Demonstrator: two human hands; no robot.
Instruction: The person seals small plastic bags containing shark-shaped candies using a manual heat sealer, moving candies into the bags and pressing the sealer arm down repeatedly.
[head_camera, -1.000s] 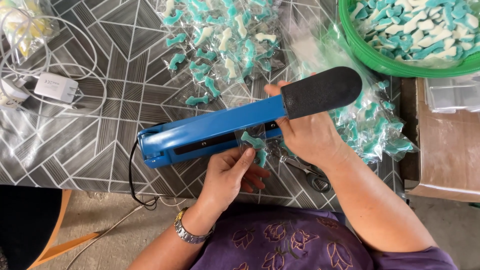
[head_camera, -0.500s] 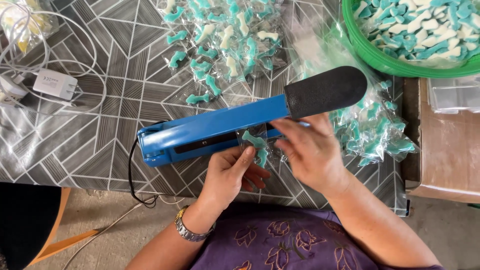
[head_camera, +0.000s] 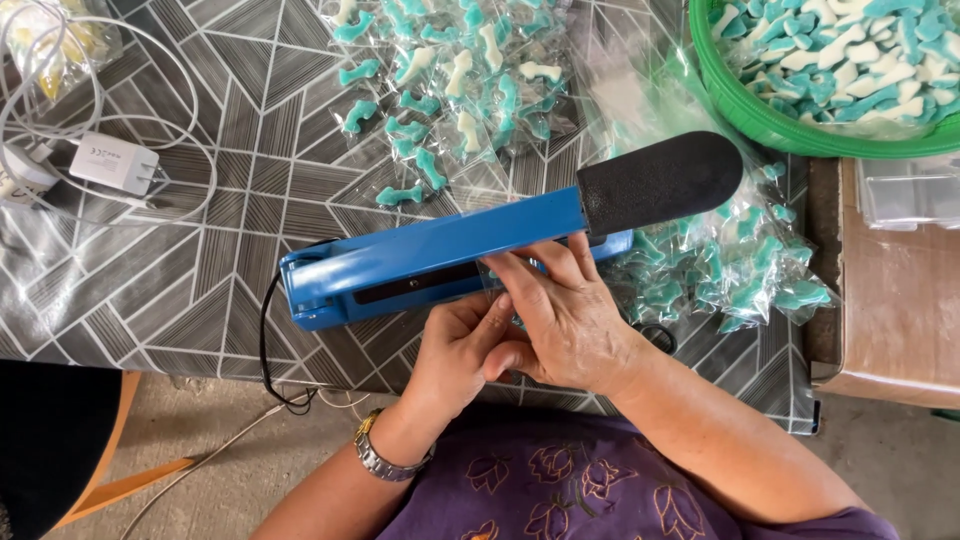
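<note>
Sealed candy packets (head_camera: 455, 90) already lie in a heap beyond my blue heat sealer (head_camera: 440, 262), with more at its right; loose teal-and-white gummies still fill the green basin (head_camera: 770, 125). I judge much remains. My left hand (head_camera: 460, 350) and right hand (head_camera: 565, 320) pinch a small clear bag at the sealer's slot, fingers curled close and overlapping.

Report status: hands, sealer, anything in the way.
Both hands at the blue heat sealer, left hand and right hand feeding a small clear bag under its arm. Packed candy bags lie close right; nothing blocking.
</note>
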